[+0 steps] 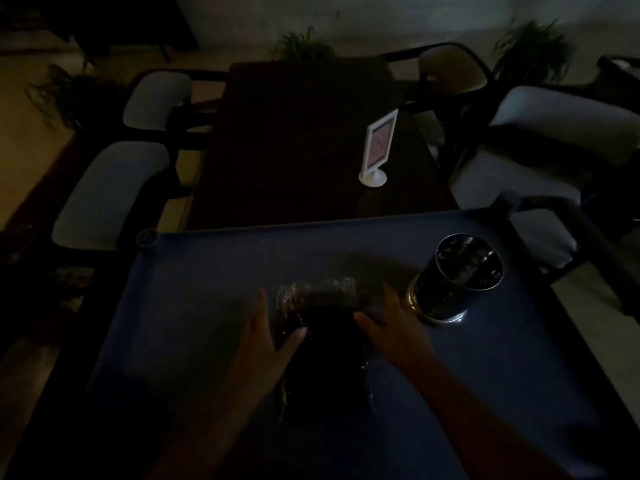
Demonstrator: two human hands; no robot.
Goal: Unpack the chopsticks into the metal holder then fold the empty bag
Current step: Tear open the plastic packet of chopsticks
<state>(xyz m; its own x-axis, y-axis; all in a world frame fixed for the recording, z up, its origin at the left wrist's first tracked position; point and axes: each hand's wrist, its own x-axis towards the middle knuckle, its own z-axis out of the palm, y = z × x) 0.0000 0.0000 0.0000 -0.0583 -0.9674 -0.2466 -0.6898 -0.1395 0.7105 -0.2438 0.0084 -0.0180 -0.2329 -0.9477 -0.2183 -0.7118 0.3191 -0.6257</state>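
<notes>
Because the light is weak, the bag (322,306) shows only as a shiny strip on the blue desk (207,289), its long axis running 12 to 6 o'clock between the hands. The left hand (273,336) lies flat on its 9 o'clock edge. The right hand (393,322) touches its far corner, but I cannot tell if it grips. The metal holder (460,275) stands at 2 o'clock, nearer the right hand.

Readable text: none; the room is too dim.
White card stand (377,147): on the dark desk (294,150); its card shows a pinkish print, too blurred and small to read.
Metal holder (457,282): only dim reflections on its wall, no legible lettering.
</notes>
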